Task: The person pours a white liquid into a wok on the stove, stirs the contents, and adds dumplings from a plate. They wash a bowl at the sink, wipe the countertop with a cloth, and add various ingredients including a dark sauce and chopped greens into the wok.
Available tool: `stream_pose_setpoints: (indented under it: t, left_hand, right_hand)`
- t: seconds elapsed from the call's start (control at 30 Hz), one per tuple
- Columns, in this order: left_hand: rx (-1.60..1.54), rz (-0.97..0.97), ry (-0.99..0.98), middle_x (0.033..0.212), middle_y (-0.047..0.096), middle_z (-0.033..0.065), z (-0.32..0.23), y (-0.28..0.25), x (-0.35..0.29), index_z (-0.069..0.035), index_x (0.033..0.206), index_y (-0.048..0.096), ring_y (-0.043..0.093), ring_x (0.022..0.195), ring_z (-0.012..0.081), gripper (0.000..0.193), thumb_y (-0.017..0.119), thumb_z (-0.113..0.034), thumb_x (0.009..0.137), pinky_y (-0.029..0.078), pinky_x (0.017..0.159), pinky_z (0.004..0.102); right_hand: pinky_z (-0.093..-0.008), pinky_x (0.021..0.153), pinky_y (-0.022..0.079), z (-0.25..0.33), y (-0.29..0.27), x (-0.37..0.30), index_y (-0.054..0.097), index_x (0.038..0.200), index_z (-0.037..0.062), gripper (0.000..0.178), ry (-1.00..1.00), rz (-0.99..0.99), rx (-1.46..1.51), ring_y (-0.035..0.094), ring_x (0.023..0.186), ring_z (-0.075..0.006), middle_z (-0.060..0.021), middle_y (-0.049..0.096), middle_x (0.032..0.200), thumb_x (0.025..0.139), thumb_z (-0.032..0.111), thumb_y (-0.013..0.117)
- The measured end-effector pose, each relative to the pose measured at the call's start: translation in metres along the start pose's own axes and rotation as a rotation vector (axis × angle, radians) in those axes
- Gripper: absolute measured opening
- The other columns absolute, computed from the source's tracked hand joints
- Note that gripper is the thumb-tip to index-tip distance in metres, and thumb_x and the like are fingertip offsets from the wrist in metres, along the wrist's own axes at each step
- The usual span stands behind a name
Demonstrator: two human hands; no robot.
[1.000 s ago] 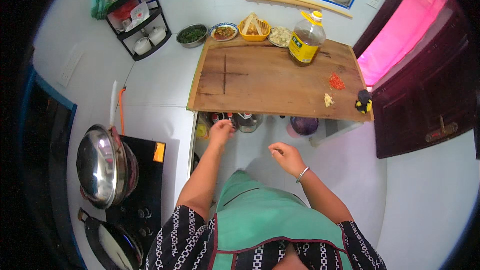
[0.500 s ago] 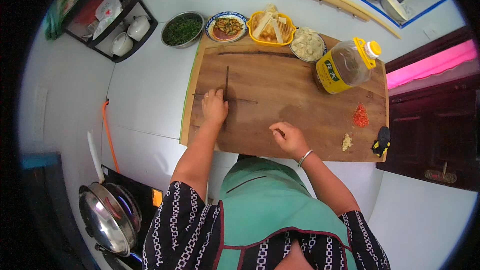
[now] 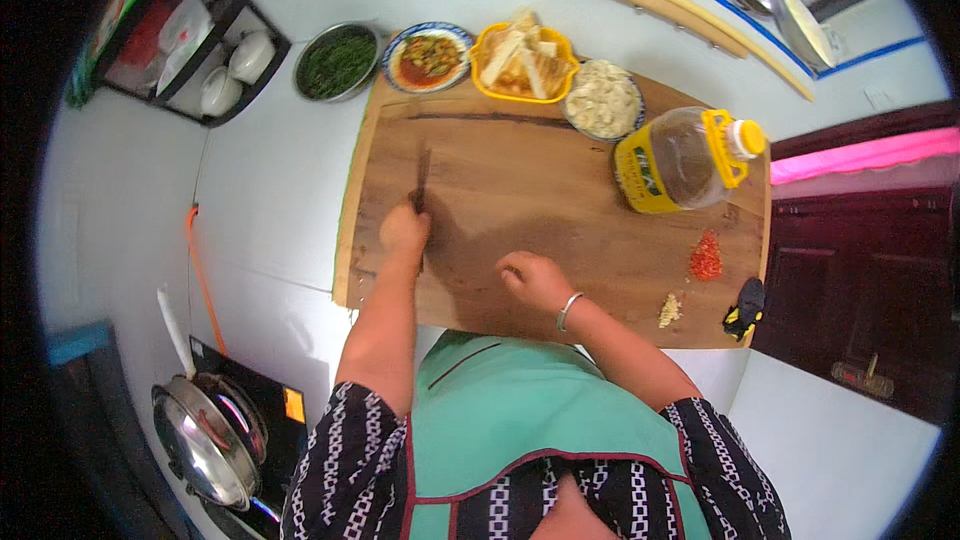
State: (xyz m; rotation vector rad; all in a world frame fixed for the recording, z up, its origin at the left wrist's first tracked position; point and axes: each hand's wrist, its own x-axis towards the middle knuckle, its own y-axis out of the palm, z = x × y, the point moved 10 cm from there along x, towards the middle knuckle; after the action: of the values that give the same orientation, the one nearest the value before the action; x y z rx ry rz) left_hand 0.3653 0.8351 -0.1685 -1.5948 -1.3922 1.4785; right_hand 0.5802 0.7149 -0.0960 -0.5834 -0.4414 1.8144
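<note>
A pair of dark chopsticks (image 3: pixel 424 172) is in my left hand (image 3: pixel 404 231), whose fingers are closed round them over the left part of the wooden board (image 3: pixel 480 170). Their tips point away from me. My right hand (image 3: pixel 537 280), a bracelet on its wrist, is loosely curled above the board's near edge; nothing shows in it. To its right lie a small heap of chopped red pepper (image 3: pixel 705 257) and a little pile of pale minced bits (image 3: pixel 670 310).
A large oil bottle (image 3: pixel 690 160) stands at the board's right. Along the back are chopped greens (image 3: pixel 340 62), a plate of food (image 3: pixel 428 57), a yellow basket (image 3: pixel 520 92) and a plate of pale pieces (image 3: pixel 604 100). A lidded pan (image 3: pixel 205 440) sits lower left.
One chopstick lay crosswise under my left hand; now both are gathered in it, pointing away. My right hand has shifted slightly left in the picture, as the whole view moved.
</note>
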Motion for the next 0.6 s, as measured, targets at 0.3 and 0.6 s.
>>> stream_pose_setpoints:
  t: [0.3, 0.6]
  left_hand:
    - [-1.755, 0.647, -0.015, 0.067, 0.051, -0.0005, -0.119, 0.029, -0.073, -0.012, 0.076, 0.053, 0.049, 0.054, 0.0114, 0.011, 0.056, -0.014, 0.086, 0.040, 0.047, 0.0221]
    - [-1.149, 0.939, -0.007, 0.095, 0.060, 0.0056, -0.229, 0.074, -0.064, -0.007, 0.107, 0.054, 0.058, 0.086, 0.0173, 0.027, 0.048, -0.030, 0.093, 0.049, 0.078, 0.0324]
  right_hand:
    - [-0.0364, 0.079, 0.047, 0.013, -0.082, -0.007, 0.060, 0.102, 0.0064, 0.023, -0.010, -0.390, 0.221, 0.058, 0.091, -0.0316, -0.0157, 0.060, 0.093, 0.082, 0.017, 0.056]
    - [-0.0352, 0.073, 0.046, -0.040, -0.191, -0.025, 0.060, 0.093, 0.0024, 0.016, 0.075, -0.574, -0.022, 0.057, 0.083, -0.0301, -0.0148, 0.057, 0.088, 0.085, 0.013, 0.050]
